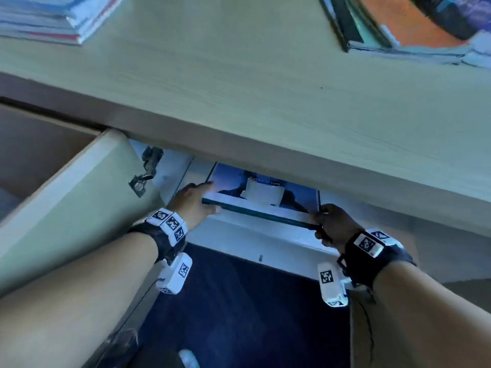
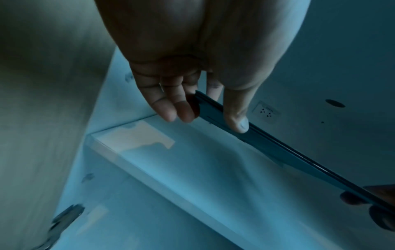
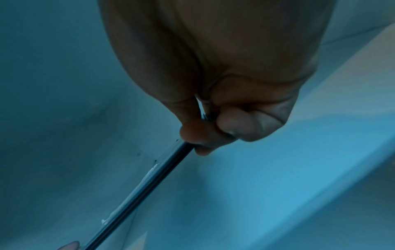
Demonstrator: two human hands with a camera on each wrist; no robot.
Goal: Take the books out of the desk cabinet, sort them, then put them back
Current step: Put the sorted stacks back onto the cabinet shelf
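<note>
Both hands, left hand [image 1: 192, 201] and right hand [image 1: 333, 225], pinch a thin book [image 1: 261, 199] level at the cabinet [image 1: 239, 235] mouth, mid-frame, while stacks [image 1: 50, 18] wait on the bench [image 1: 239, 75], so sorting seems unfinished.

Dim bluish wrist views, motion blur, brighter wide-angle head view

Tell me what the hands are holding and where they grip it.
A thin blue-covered book: left hand pinches its left near corner, right hand its right near corner.
</note>
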